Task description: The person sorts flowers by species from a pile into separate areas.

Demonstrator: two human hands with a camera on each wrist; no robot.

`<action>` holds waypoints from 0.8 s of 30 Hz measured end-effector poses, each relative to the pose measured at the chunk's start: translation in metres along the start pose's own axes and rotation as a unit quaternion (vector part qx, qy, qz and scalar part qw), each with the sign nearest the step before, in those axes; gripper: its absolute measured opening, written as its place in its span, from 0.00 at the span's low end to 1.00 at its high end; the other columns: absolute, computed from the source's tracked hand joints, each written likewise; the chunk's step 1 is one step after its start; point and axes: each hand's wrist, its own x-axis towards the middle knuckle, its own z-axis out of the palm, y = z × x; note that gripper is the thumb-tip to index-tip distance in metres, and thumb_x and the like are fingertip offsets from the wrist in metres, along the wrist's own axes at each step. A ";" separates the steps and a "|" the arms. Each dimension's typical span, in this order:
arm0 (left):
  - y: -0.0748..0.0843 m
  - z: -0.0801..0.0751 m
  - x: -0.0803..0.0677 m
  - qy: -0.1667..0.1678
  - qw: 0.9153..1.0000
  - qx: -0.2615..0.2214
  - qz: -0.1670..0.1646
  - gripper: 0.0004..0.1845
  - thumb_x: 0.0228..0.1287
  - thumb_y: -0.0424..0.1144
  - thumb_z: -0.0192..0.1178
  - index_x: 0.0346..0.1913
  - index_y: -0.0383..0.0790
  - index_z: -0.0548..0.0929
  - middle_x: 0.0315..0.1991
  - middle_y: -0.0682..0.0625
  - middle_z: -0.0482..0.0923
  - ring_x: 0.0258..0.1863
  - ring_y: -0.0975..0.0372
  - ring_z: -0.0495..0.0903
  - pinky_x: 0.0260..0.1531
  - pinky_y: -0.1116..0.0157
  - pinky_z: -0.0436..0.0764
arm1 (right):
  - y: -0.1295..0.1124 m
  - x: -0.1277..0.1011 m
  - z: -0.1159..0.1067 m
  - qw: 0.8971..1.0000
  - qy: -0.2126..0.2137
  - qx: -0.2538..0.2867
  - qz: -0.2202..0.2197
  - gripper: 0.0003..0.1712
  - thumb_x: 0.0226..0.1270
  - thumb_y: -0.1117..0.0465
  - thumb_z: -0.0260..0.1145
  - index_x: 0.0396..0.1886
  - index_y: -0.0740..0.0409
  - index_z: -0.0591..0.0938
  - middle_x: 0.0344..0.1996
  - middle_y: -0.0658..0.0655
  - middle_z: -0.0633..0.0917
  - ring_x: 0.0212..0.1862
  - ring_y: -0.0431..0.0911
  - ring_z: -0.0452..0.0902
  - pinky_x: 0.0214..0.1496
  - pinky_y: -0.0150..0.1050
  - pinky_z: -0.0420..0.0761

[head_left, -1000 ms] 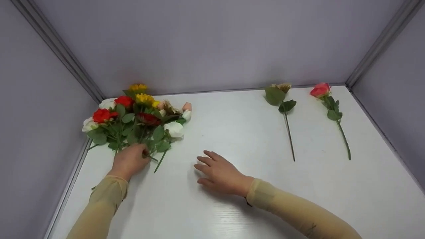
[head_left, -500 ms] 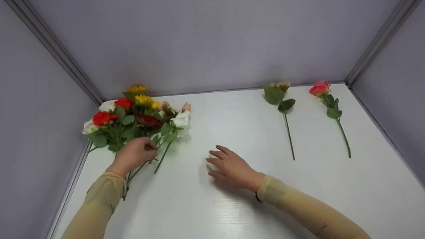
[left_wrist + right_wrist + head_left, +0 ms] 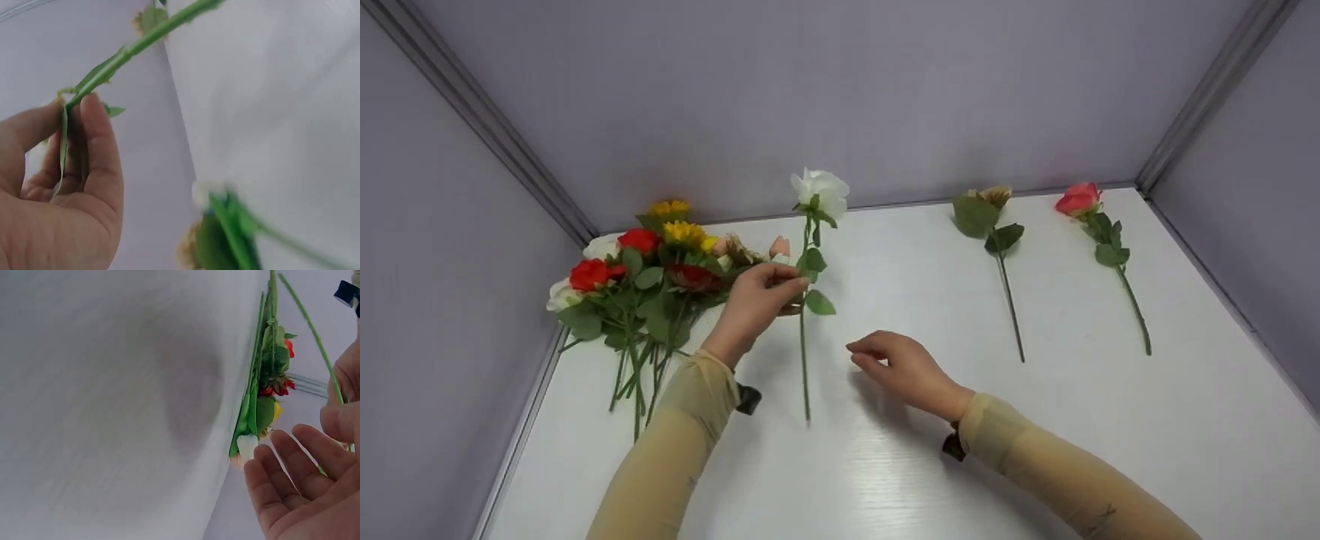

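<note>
1. White rose [image 3: 820,191] held upright above the worktop [image 3: 885,450], stem tip low near the surface.
2. Left hand [image 3: 756,300]: fingers pinching the stem mid-length.
3. Right hand [image 3: 901,367] just beside the stem, fingers loosely curled, holding nothing.
4. Bunch of flowers [image 3: 649,277] lying left.
5. Pale flower [image 3: 994,225] and pink rose [image 3: 1080,199] lying apart, far right.

The person wears snug, thin sleeves of a tan, slightly sheer fabric on both arms, each ending at the wrist with a plain hem. The left hand [image 3: 754,300] and right hand [image 3: 904,369] are bare, without rings. A small dark strap or device sits under each wrist beside the hem.
</note>
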 end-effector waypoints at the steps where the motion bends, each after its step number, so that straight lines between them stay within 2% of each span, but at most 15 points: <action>1: -0.001 0.009 0.004 0.004 1.000 -0.024 0.006 0.15 0.71 0.39 0.67 0.56 0.35 0.82 0.50 0.42 0.81 0.49 0.53 0.83 0.47 0.59 0.86 | -0.001 0.001 -0.001 0.999 0.005 0.044 0.021 0.18 0.78 0.53 0.64 0.58 0.56 0.86 0.52 0.50 0.87 0.54 0.47 0.82 0.56 0.45 0.82; 5: -0.005 0.042 0.017 0.009 0.995 -0.099 0.020 0.14 0.72 0.37 0.65 0.55 0.34 0.82 0.49 0.42 0.81 0.48 0.54 0.83 0.47 0.58 0.86 | -0.002 0.005 -0.006 0.979 0.033 0.181 0.085 0.16 0.76 0.54 0.65 0.56 0.57 0.87 0.47 0.54 0.88 0.47 0.51 0.85 0.51 0.46 0.85; 8: -0.009 0.062 0.022 0.007 0.990 -0.138 0.025 0.14 0.73 0.37 0.65 0.56 0.33 0.82 0.50 0.41 0.82 0.48 0.54 0.84 0.48 0.58 0.86 | 0.001 0.007 -0.011 0.966 0.059 0.228 0.103 0.14 0.74 0.56 0.68 0.52 0.59 0.88 0.43 0.60 0.89 0.43 0.52 0.85 0.47 0.45 0.86; 11: -0.012 0.076 0.024 0.004 0.988 -0.155 0.028 0.15 0.73 0.38 0.65 0.56 0.34 0.81 0.51 0.39 0.82 0.49 0.54 0.85 0.49 0.59 0.86 | 0.006 0.008 -0.015 0.959 0.078 0.247 0.118 0.14 0.71 0.57 0.71 0.49 0.61 0.88 0.40 0.62 0.89 0.39 0.50 0.86 0.44 0.43 0.86; 15: -0.012 0.086 0.027 -0.001 0.988 -0.155 0.026 0.15 0.73 0.38 0.65 0.56 0.34 0.81 0.52 0.39 0.82 0.48 0.54 0.85 0.49 0.59 0.86 | 0.006 0.008 -0.020 0.953 0.084 0.253 0.147 0.12 0.69 0.63 0.71 0.46 0.67 0.87 0.37 0.63 0.89 0.37 0.51 0.86 0.41 0.42 0.87; 19: -0.012 0.086 0.028 -0.002 0.989 -0.148 0.023 0.15 0.72 0.37 0.65 0.55 0.33 0.81 0.49 0.41 0.83 0.46 0.55 0.85 0.48 0.59 0.86 | 0.005 0.007 -0.023 0.952 0.080 0.247 0.161 0.11 0.68 0.63 0.72 0.44 0.67 0.87 0.37 0.64 0.89 0.36 0.51 0.86 0.40 0.43 0.88; 24: -0.011 0.083 0.029 0.000 0.990 -0.139 0.014 0.17 0.71 0.40 0.67 0.57 0.36 0.82 0.50 0.42 0.83 0.46 0.55 0.86 0.47 0.59 0.87 | 0.011 0.006 -0.021 0.954 0.074 0.245 0.156 0.11 0.67 0.60 0.74 0.42 0.63 0.88 0.34 0.59 0.89 0.34 0.50 0.86 0.39 0.43 0.88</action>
